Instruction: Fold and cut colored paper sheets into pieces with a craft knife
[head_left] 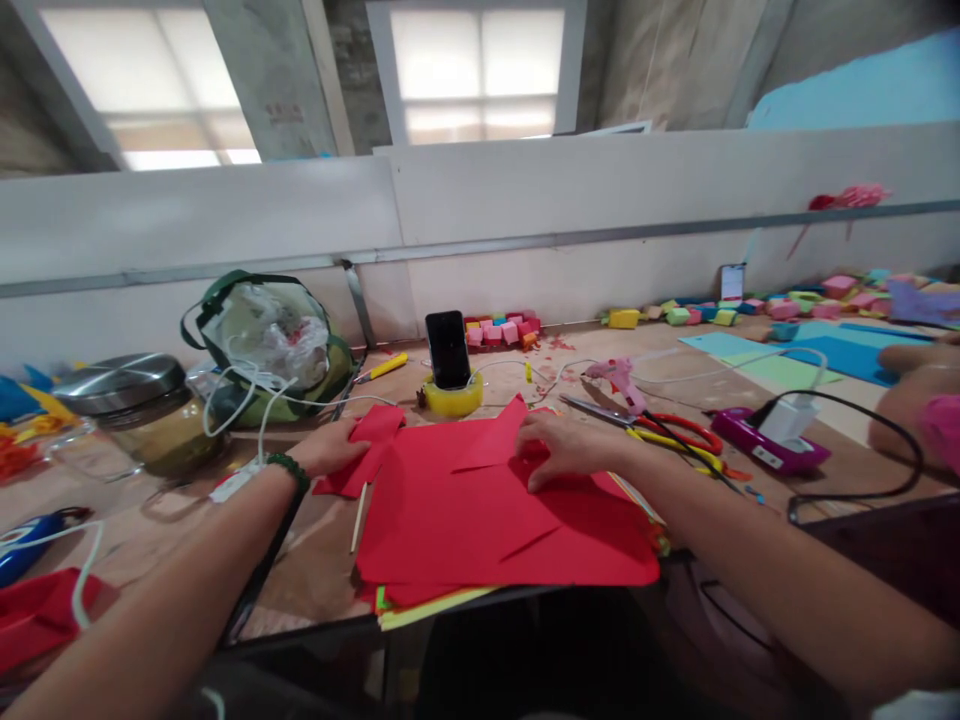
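A stack of red paper sheets [450,520], with yellow and green edges showing underneath, lies at the table's front edge. My right hand [562,448] is over the stack, its fingers curled and pinching a smaller red paper piece [487,445] whose top corner stands raised. Left of the stack, my left hand [330,448] has its fingers closed at the side of a cut red paper piece [379,440]; its fingertips are partly hidden. A thin wooden stick [359,520] lies between that piece and the stack.
Behind the stack, a phone [447,350] stands in a yellow tape roll [454,398]. Scissors [600,410], a pink glue gun [619,380] and a purple power strip [769,440] lie to the right. A glass jar [142,420] and a green bag [277,350] stand left.
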